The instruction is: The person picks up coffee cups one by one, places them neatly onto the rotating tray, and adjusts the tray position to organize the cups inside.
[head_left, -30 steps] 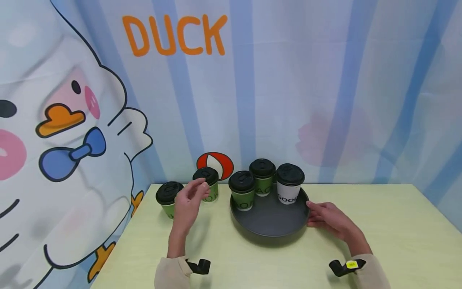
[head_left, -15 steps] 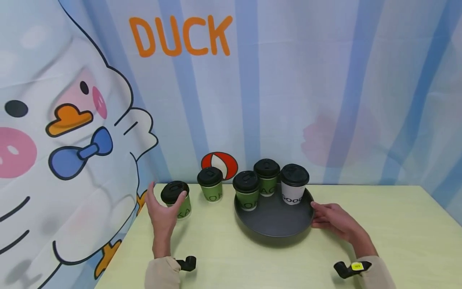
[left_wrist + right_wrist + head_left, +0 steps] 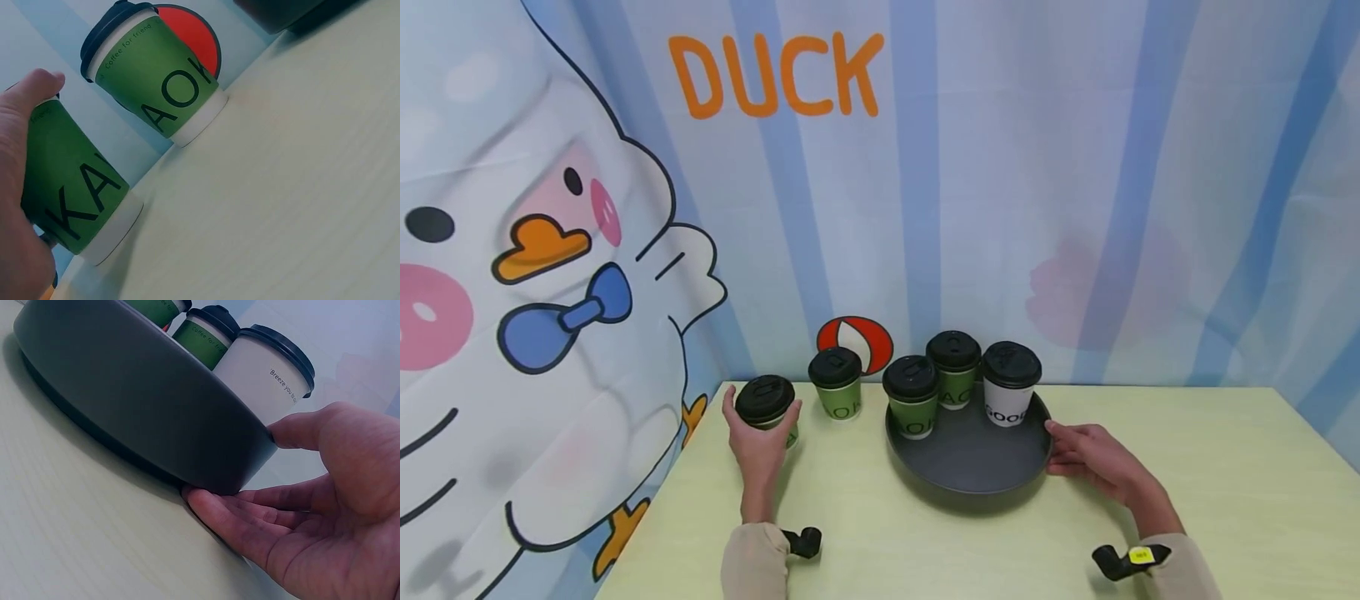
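Observation:
My left hand (image 3: 760, 454) grips a green paper coffee cup (image 3: 72, 181) with a black lid, thumb on its right side and fingers round the left. This cup stands upright on the table. Just right of it is a second green coffee cup (image 3: 837, 392). My right hand (image 3: 1096, 460) holds the right edge of a dark grey round plate (image 3: 970, 467), with the thumb at the rim and fingers under it in the right wrist view. On the plate stand a white coffee cup (image 3: 1009, 398), a front green cup (image 3: 913, 408) and a rear green cup (image 3: 957, 383).
The pale yellow table (image 3: 880, 542) ends at a blue striped curtain (image 3: 985, 192) with a duck print and the word DUCK. Bare tabletop lies in front of the plate and to its right.
My left hand first moved left from beside the second green cup to the leftmost one, then closed its fingers round that cup. The right hand stays at the plate's edge.

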Motion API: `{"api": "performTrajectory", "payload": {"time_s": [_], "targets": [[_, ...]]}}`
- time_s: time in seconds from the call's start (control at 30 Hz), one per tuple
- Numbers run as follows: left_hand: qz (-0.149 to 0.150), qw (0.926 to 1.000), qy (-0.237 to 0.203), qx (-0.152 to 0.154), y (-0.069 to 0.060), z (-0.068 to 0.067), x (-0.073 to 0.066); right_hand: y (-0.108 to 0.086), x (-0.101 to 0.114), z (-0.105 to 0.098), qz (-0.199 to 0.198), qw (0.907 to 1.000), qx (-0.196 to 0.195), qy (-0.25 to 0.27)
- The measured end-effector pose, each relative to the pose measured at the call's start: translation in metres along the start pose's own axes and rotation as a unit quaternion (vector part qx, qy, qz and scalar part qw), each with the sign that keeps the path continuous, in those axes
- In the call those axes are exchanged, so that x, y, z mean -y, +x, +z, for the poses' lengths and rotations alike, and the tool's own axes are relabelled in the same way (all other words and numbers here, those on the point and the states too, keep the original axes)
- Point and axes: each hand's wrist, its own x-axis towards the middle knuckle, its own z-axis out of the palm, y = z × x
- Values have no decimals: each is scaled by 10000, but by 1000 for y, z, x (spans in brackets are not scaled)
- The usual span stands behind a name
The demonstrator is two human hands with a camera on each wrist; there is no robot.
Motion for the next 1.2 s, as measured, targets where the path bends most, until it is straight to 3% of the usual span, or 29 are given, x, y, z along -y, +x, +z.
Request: {"api": "performTrajectory", "payload": {"time_s": [0.37, 0.6, 0.93, 1.2], "targets": [[-128, 9968, -730, -293, -4, 1, -8, -2, 1, 0, -2, 9999, -22, 102], [-32, 9953, -948, -180, -6, -1, -30, -2, 0, 1, -12, 9999, -91, 59], [-283, 9891, -1361, 490, -19, 8, -83, -2, -1, -1, -40, 9998, -159, 67], [40, 9762, -1831, 1159, -45, 36, -124, -2, 1, 0, -96, 9998, -113, 132]]}}
